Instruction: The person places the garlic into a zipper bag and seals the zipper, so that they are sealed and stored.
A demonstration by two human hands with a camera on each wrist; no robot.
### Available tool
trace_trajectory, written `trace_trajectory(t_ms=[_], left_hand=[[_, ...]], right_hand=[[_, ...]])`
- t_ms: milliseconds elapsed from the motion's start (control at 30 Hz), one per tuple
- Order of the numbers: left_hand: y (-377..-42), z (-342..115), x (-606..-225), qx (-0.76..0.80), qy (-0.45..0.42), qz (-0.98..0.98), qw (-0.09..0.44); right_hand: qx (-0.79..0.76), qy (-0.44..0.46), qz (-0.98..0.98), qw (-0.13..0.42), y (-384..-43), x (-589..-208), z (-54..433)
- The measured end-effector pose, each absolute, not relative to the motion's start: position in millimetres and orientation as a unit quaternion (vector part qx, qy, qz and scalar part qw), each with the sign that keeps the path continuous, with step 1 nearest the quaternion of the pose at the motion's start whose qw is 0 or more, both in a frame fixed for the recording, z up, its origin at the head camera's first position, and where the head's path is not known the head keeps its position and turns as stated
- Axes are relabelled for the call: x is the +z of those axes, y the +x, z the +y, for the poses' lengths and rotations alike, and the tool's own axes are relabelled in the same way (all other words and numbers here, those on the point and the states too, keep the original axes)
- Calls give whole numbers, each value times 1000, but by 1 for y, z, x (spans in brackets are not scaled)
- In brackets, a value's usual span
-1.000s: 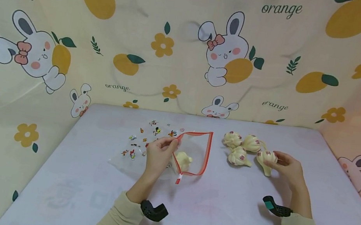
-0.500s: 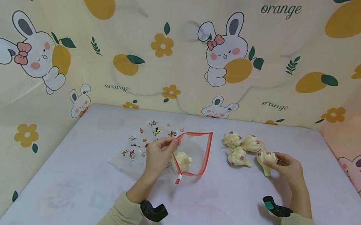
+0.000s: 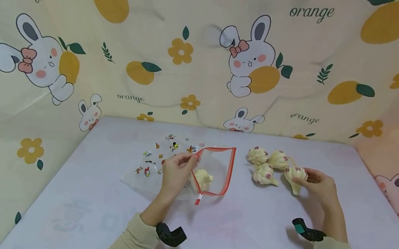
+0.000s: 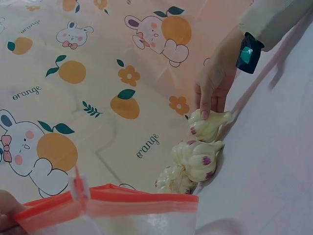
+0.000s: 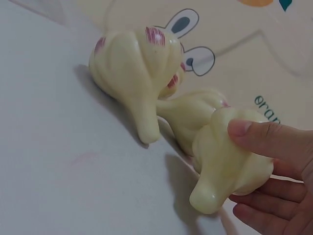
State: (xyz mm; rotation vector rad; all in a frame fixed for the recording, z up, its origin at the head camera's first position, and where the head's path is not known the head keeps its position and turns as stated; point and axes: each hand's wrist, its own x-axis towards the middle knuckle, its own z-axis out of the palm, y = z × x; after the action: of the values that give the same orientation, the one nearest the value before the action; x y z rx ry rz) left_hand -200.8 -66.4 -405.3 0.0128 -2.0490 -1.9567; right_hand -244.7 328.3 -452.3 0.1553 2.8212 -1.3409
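My left hand (image 3: 177,173) pinches the rim of a clear zip bag (image 3: 215,170) with a red edge and small cartoon prints, keeping its mouth raised toward the right. One pale garlic bulb (image 3: 203,179) is inside the bag near the opening. On the right, my right hand (image 3: 319,187) grips a garlic bulb (image 5: 230,152) between thumb and fingers, its stem pointing down toward the table. Just left of that bulb, several more garlic bulbs (image 3: 264,174) with purple patches lie in a cluster. In the left wrist view, the red zip edge (image 4: 142,198) hides part of the cluster.
The pale table (image 3: 235,243) has a patterned cloth backdrop (image 3: 191,79) with rabbits and oranges standing along its back and sides. Each wrist carries a black camera strap (image 3: 171,235). The bag's red zip pull (image 3: 198,199) hangs at its front corner.
Both hands, the bag and the garlic bulbs hold their places. Only the head view shifts very slightly.
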Motion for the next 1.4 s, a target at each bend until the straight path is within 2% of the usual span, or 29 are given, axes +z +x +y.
trace_trajectory(t_ms=[667,1400], left_hand=[[-200,-66,-407,-682,-2,-714,155],[-200,-68,-405,-681,8,-717,147]], right_hand=[[-411,17,911,-20,-240,-434,331],[-398,-21,916,-42,-241,-414,307]])
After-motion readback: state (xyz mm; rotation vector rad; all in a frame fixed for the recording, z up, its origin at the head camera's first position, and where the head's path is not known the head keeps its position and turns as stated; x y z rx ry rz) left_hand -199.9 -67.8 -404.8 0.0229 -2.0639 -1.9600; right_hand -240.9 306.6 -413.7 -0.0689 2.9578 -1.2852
